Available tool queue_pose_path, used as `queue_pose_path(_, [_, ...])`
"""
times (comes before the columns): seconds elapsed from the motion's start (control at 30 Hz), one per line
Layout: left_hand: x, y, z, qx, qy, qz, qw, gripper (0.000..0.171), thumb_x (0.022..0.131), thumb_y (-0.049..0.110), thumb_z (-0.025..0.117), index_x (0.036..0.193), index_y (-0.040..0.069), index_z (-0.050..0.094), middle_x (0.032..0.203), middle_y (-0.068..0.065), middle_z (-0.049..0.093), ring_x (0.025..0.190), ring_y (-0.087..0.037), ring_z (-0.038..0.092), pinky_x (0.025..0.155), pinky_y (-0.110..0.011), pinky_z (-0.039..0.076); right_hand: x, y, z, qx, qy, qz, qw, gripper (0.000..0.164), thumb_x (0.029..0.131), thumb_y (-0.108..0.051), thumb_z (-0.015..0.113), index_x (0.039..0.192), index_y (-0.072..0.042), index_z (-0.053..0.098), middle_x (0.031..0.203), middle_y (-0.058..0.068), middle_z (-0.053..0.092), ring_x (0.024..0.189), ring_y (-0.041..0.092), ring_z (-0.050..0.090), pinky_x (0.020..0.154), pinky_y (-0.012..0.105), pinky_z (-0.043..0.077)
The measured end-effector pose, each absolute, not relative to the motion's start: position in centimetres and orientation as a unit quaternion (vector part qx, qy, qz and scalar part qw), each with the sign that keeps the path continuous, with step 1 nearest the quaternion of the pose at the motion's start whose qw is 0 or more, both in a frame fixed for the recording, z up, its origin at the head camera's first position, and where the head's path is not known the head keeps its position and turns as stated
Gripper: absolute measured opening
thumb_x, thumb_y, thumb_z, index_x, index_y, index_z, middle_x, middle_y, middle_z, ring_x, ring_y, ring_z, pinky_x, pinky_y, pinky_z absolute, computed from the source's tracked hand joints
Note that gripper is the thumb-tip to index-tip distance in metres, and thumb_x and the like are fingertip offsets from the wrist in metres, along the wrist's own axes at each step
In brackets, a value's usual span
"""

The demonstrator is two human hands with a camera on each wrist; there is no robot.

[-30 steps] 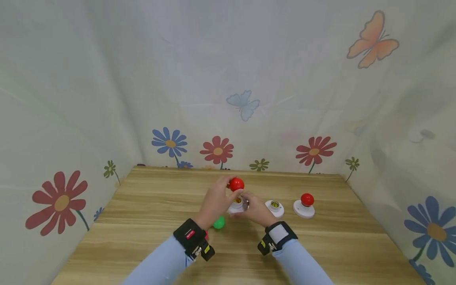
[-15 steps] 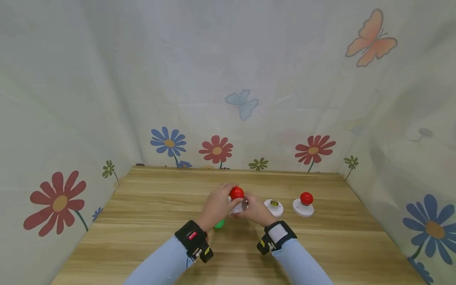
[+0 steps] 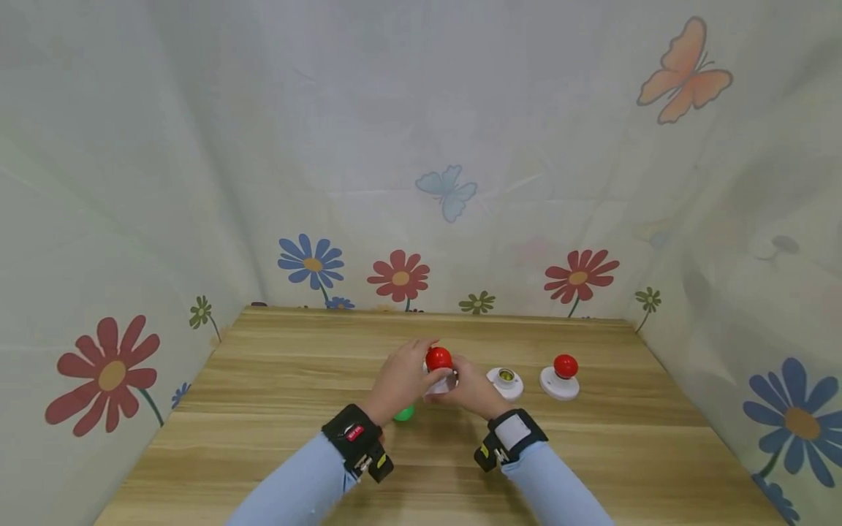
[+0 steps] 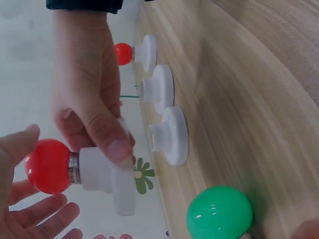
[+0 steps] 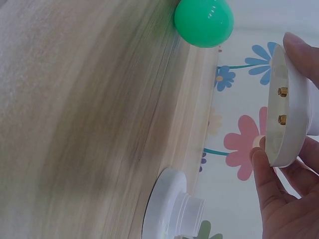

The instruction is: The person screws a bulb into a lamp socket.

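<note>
My left hand holds a round red light bulb between thumb and fingers. The bulb's metal screw base meets the mouth of a white lamp socket; part of the metal still shows. My right hand grips that socket by its round base, raised off the table. In the right wrist view, the socket's hollow underside shows two brass screws. Near my left hand lies a green bulb. How deep the red bulb's thread sits cannot be seen.
To the right on the wooden table stand a socket without a bulb and one bearing a red bulb. The left wrist view shows another bare socket. A flowered curtain encloses the table's back and sides.
My left hand has lowered the red bulb from above the socket's open mouth down onto it. The right hand with the socket has stayed almost in place.
</note>
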State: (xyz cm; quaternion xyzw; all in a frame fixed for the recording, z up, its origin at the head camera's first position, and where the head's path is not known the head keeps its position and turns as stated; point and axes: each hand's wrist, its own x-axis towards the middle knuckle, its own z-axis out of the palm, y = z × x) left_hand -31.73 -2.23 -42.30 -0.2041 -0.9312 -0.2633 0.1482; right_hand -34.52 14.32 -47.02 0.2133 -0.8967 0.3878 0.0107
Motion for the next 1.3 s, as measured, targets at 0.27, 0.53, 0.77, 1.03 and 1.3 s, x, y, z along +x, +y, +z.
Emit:
queue_pose_path(0.27, [-32.0,-2.1,-40.9,-0.182,-0.949,-0.198,0.164,0.058,0.078,0.052,0.075,0.117,0.011,0.059,0.102,-0.004,0.063,0.086,-0.016,0.061,0.076,-0.028,0.055,-34.3,14.3,-46.8,0.207,-0.892,0.402,-0.006,0.057,0.069,-0.041,0.086,0.117,-0.019,0.063,0.097,0.002,0.060,0.084,0.019,0.052,0.070,0.029,0.046])
queue_pose_path(0.53, [-32.0,-2.0,-40.7,-0.180,-0.951,-0.206,0.143,0.047,0.076,0.045,0.079,0.105,0.013,0.060,0.092,-0.002,0.062,0.078,-0.014,0.057,0.071,-0.026,0.054,-34.2,14.3,-46.8,0.212,-0.883,0.419,-0.013,0.065,0.071,-0.038,0.086,0.125,-0.015,0.058,0.110,0.001,0.063,0.092,0.021,0.054,0.082,0.037,0.049])
queue_pose_path(0.77, [-32.2,-1.9,-39.7,-0.189,-0.953,-0.223,0.083,0.044,0.082,0.030,0.078,0.117,0.010,0.062,0.110,-0.007,0.063,0.094,-0.020,0.061,0.085,-0.034,0.056,-34.4,14.5,-46.9,0.207,-0.886,0.416,-0.007,0.066,0.068,-0.040,0.087,0.122,-0.013,0.060,0.107,0.002,0.063,0.093,0.020,0.056,0.081,0.038,0.051])
queue_pose_path(1.03, [-32.2,-1.8,-38.8,-0.218,-0.948,-0.225,0.047,0.043,0.085,0.013,0.074,0.126,0.009,0.062,0.119,-0.010,0.063,0.103,-0.022,0.061,0.093,-0.036,0.052,-34.4,14.6,-46.8,0.210,-0.886,0.413,0.008,0.063,0.067,-0.037,0.088,0.120,-0.012,0.062,0.107,0.002,0.063,0.091,0.019,0.055,0.079,0.034,0.047])
queue_pose_path(1.3, [-32.1,-1.8,-39.3,-0.200,-0.957,-0.198,0.075,0.060,0.081,0.043,0.076,0.127,0.007,0.057,0.110,-0.009,0.062,0.089,-0.019,0.061,0.076,-0.031,0.057,-34.3,14.7,-47.0,0.217,-0.882,0.419,0.003,0.063,0.069,-0.035,0.087,0.121,-0.012,0.059,0.111,0.004,0.064,0.096,0.021,0.058,0.088,0.044,0.051])
